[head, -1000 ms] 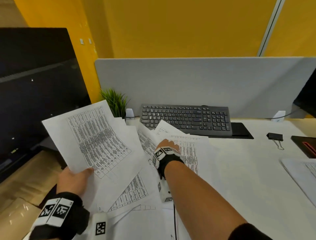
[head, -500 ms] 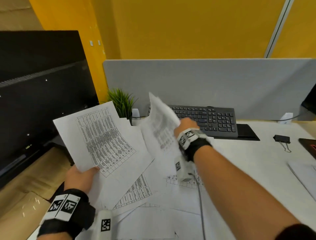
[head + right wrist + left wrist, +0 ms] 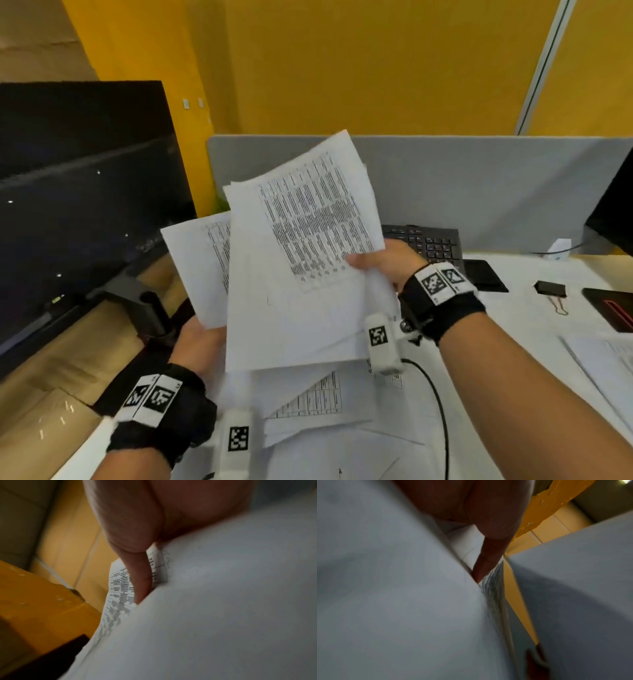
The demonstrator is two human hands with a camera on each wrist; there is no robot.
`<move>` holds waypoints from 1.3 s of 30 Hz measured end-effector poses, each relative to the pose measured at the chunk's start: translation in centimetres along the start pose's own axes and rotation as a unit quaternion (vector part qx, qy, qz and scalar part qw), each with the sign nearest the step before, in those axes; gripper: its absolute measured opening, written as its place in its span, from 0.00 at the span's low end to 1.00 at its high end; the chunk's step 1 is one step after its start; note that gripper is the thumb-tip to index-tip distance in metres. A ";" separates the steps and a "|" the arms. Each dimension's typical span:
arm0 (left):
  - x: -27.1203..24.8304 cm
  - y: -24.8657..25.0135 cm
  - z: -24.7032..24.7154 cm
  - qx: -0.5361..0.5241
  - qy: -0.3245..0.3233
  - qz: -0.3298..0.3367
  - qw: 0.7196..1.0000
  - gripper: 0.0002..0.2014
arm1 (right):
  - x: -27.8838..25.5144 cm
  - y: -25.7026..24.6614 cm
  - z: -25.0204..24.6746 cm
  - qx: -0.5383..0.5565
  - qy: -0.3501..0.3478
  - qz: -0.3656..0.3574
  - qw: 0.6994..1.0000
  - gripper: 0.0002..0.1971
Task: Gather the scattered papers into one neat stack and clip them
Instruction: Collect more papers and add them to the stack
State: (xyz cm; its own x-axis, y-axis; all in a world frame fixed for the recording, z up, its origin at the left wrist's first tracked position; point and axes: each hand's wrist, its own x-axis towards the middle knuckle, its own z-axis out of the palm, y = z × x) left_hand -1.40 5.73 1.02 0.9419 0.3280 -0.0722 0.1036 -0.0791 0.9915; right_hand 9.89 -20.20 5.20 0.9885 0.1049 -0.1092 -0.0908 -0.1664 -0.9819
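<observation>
Head view | left hand (image 3: pixel 200 337) and right hand (image 3: pixel 383 260) both grip printed papers (image 3: pixel 301 260) | table text illegibly small

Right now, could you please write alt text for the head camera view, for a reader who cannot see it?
A person's right hand holds printed sheets up against the sheets in the left hand, above a white desk where more papers lie loose. A black binder clip lies at the right of the desk, and a keyboard stands behind the hands.
</observation>
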 end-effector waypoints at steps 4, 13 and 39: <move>-0.5 -0.3 1.2 -0.095 -0.037 -0.021 0.995 0.08 | 0.3 5.5 0.3 -0.018 -0.045 0.095 0.994 0.21; 0.0 -0.7 3.5 -0.055 -0.048 -0.008 0.997 0.18 | -3.3 4.5 0.3 -0.106 -0.005 -0.017 0.994 0.23; 0.3 2.2 6.6 -0.102 -0.010 0.175 0.979 0.21 | -9.6 3.4 0.9 0.055 0.194 -0.250 0.947 0.22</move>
State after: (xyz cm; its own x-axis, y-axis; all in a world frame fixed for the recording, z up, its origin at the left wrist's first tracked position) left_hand 1.24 -0.58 2.48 0.9143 0.2960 0.2765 -0.2915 0.0065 0.9566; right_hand -0.03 -20.92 2.79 0.8796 -0.2288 0.4170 0.4084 -0.0862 -0.9087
